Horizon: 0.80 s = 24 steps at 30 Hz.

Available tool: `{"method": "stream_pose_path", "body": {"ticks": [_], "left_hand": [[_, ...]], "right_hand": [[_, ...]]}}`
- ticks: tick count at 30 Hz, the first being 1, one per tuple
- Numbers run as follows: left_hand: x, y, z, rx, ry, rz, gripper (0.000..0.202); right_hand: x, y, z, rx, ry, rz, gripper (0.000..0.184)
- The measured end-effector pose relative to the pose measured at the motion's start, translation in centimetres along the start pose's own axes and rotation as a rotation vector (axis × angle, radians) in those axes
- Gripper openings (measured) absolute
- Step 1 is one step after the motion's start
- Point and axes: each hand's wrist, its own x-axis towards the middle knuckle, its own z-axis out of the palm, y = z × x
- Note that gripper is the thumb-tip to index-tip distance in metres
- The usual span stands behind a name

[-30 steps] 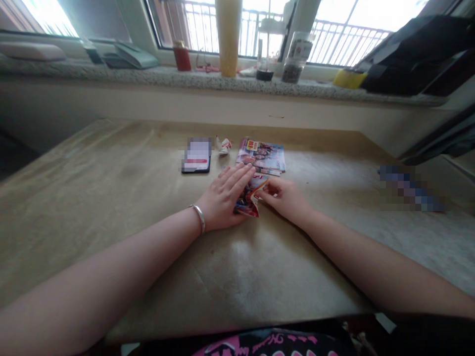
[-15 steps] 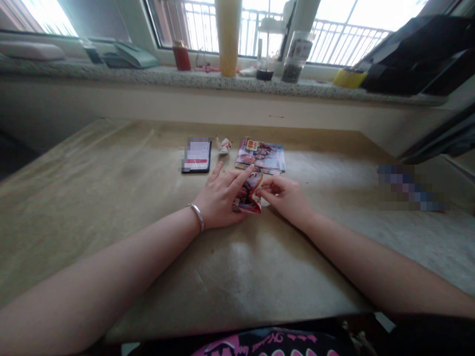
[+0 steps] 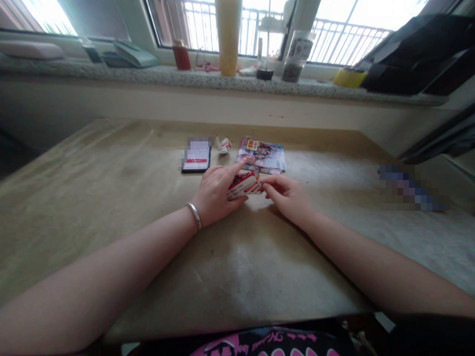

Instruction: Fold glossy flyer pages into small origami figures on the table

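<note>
A small printed paper piece (image 3: pixel 243 186), red and white with a dark picture strip, is folded over above the tabletop. My left hand (image 3: pixel 217 193), a silver bangle at its wrist, grips it from the left between thumb and fingers. At its right end, my right hand (image 3: pixel 284 195) pinches the edge with thumb and forefinger. Just beyond the hands lies a stack of colourful printed leaflets (image 3: pixel 269 155) with a yellow price label. A crumpled white-and-red paper (image 3: pixel 224 145) rests left of the stack.
A phone (image 3: pixel 198 155) with a lit, partly blurred screen lies left of the crumpled paper. On the table's right side is a pixelated bluish object (image 3: pixel 410 188). The stone windowsill (image 3: pixel 208 78) behind holds a red jar (image 3: pixel 181 55), a tall yellow cylinder (image 3: pixel 228 39) and clear containers.
The paper piece has been folded or turned, so its white-and-red text side now faces me in place of the picture. My left index finger has shifted left, over the leaflets' near corner.
</note>
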Motion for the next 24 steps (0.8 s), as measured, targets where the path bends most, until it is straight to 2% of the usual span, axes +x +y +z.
{"method": "stream_pose_path", "body": {"ticks": [6,11,19,24], "left_hand": [[0.1,-0.1,0.0,-0.031,0.080,0.009,0.076],[0.0,-0.1,0.0,0.020,0.060,0.099,0.070],[0.0,-0.1,0.1,-0.003,0.031,0.064,0.056],[0.0,0.1,0.0,-0.048,0.018,0.061,0.059]], "right_hand": [[0.0,0.4,0.4,0.064,-0.025,-0.112,0.026],[0.0,0.3,0.6,-0.009,-0.025,-0.052,0.022],[-0.3,-0.7,0.5,-0.159,-0.047,-0.233,0.012],[-0.5,-0.8,0.6,-0.215,-0.042,-0.255,0.013]]}}
